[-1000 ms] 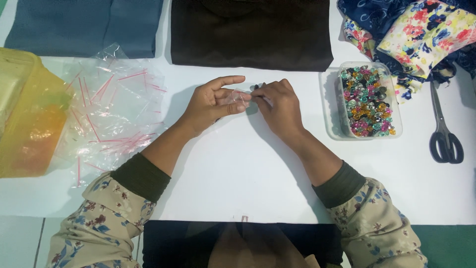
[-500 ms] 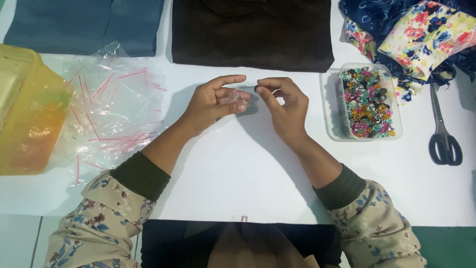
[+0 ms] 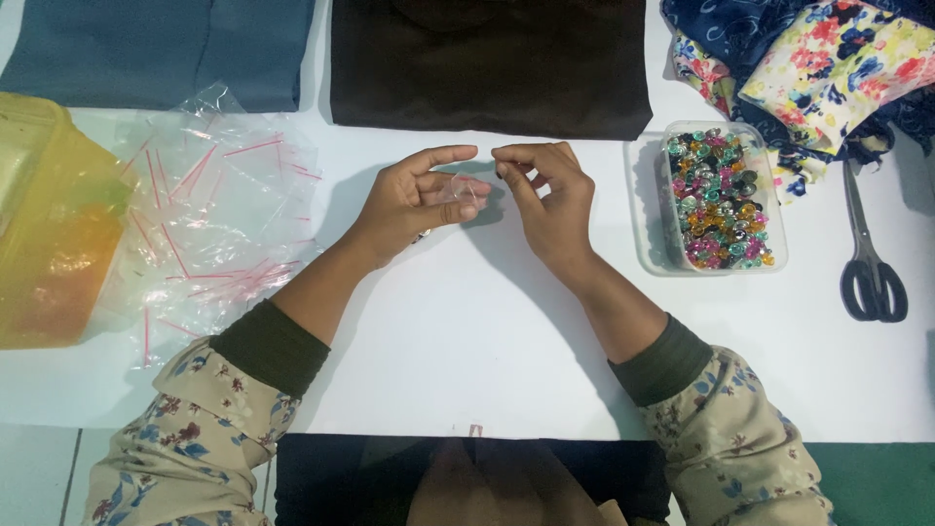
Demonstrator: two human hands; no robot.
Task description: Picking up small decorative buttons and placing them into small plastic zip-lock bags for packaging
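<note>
My left hand [image 3: 414, 200] pinches a tiny clear bag [image 3: 466, 190] over mid-worktop [image 3: 467, 351], its long axis roughly 9-to-3. My right hand [image 3: 550, 200] has fingertips curled at its 3 o'clock end; can't tell if it grips anything. The bag's too see-through to make out its edges. Bead tub [image 3: 723, 200] sits at 3.

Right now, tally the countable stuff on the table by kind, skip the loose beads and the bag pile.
Folded cloths: 2, blue, dark brown
Floral fabric heap: 1
Clear bead tray: 1
Scissors: 1
Yellow container: 1
Small clear bag in the left hand: 1
Total: 7
</note>
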